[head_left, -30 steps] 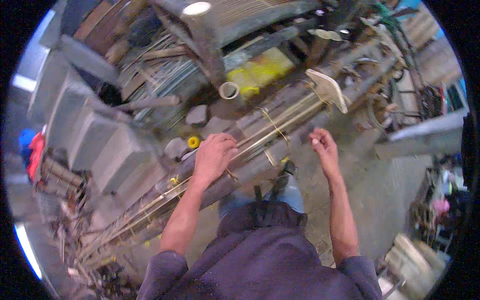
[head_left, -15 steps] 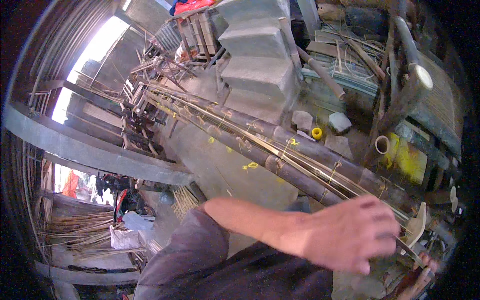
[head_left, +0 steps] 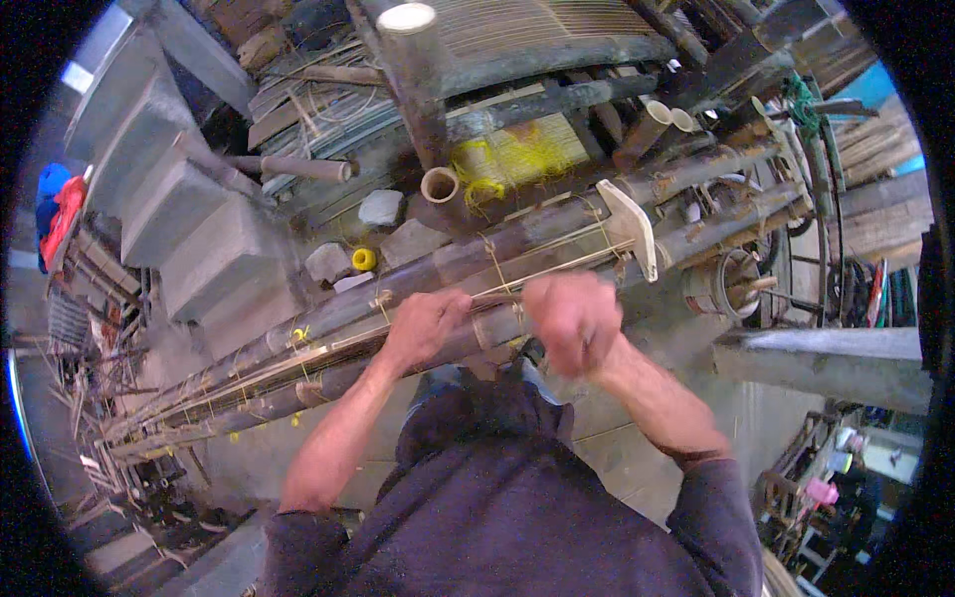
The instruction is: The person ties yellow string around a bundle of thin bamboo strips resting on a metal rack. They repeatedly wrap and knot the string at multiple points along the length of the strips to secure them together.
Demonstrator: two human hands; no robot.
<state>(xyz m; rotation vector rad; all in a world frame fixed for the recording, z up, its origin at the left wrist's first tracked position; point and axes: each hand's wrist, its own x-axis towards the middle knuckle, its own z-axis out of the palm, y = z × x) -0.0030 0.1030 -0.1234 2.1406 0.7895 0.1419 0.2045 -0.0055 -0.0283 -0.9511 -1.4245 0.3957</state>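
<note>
Across the frame ran long bamboo poles (head_left: 557, 249). Left hand (head_left: 423, 326) was closed on a thin strip (head_left: 542, 274) lying along them; right hand (head_left: 569, 316) was fisted beside it, blurred, contents unclear.

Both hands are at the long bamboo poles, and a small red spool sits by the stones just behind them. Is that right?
Not quite: the spool is yellow, not red, as the head view shows. The rest holds: the left hand and the right hand are both at the long bamboo poles, and the spool sits by the stones behind them.
</note>
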